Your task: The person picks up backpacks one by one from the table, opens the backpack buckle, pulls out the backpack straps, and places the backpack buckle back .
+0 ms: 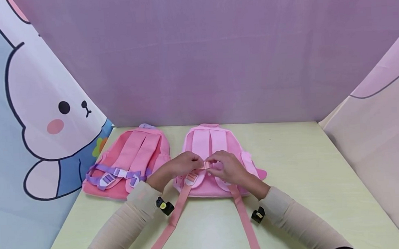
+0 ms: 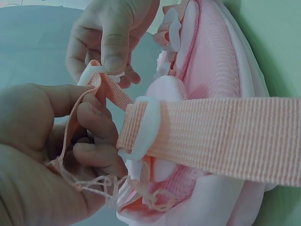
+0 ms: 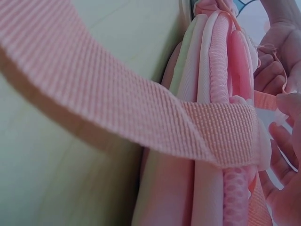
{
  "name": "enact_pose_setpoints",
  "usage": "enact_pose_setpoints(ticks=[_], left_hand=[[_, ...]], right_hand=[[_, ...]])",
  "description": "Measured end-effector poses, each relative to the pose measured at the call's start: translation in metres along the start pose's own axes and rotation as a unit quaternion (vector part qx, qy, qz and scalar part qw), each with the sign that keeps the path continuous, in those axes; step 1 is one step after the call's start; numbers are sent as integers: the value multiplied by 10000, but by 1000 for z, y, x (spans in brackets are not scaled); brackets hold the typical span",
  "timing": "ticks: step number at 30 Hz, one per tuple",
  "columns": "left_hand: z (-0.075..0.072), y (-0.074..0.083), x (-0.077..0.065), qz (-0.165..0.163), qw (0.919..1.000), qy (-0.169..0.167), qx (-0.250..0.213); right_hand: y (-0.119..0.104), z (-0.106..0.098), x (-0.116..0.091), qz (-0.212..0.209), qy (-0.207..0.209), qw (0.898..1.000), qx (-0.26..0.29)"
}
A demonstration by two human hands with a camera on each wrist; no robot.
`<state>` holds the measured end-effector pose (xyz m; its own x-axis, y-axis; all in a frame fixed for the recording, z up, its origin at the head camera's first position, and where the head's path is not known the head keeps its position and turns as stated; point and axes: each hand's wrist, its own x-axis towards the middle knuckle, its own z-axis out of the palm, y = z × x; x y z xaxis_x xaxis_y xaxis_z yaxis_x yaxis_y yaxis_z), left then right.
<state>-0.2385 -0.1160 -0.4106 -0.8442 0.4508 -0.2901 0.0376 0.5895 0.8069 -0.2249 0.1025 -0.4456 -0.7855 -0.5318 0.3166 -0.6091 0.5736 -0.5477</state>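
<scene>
A light pink backpack [image 1: 209, 191] lies with its shoulder straps upward, and both my hands are over its middle. My left hand [image 1: 184, 164] pinches a thin peach webbing strap [image 2: 71, 122] between thumb and fingers. My right hand [image 1: 229, 167] pinches a small white plastic buckle [image 2: 89, 74], through which that webbing loops. Frayed threads [image 2: 101, 183] hang at the webbing's end beside my left palm. In the left wrist view, a wider peach strap [image 2: 225, 136] passes through a white slider [image 2: 146, 129] at the bag.
A coral backpack [image 1: 123, 142] with purple straps and a white clasp [image 1: 121, 173] lies to the left. Two loose peach strap ends [image 1: 177, 218] trail toward the front of the pale table [image 1: 298, 172]. A purple backdrop [image 1: 210, 57] stands behind, with printed panels at both sides.
</scene>
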Motion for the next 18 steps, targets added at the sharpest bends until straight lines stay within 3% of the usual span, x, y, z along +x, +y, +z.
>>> enact_pose_setpoints(ticks=[5,12,18], left_hand=[[-2,-2,0,99,9997,-114,-179],[-2,-5,1,154,9962,-344,-791],[-3,-5,0,98,9975,-284,-636]], right_hand=[[1,0,1,4,15,10000,44],[1,2,2,29,36,9999,144],[2,5,2,93,55,9999,132]])
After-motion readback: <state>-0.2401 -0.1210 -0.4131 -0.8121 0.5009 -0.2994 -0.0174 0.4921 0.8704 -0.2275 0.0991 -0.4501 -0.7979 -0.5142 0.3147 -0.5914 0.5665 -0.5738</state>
